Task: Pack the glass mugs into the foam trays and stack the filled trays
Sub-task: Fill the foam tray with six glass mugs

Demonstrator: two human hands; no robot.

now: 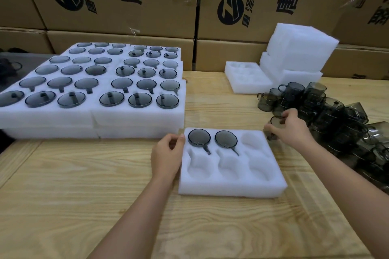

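Right hand [294, 130] is gripping a glass mug [275, 122] just beside the foam tray [231, 189]; left hand [168, 153] is pinching the tray's left edge; advice: lowering it squarely into the empty far-right pocket [251, 140], handle aligning with the slot.

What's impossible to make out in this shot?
Head view:
- Mug: mostly behind the right hand gripping it.
- Mug pile: dark, overlapping, cut by the right edge; uncountable.
- Lower trays: contents covered by filled trays above.
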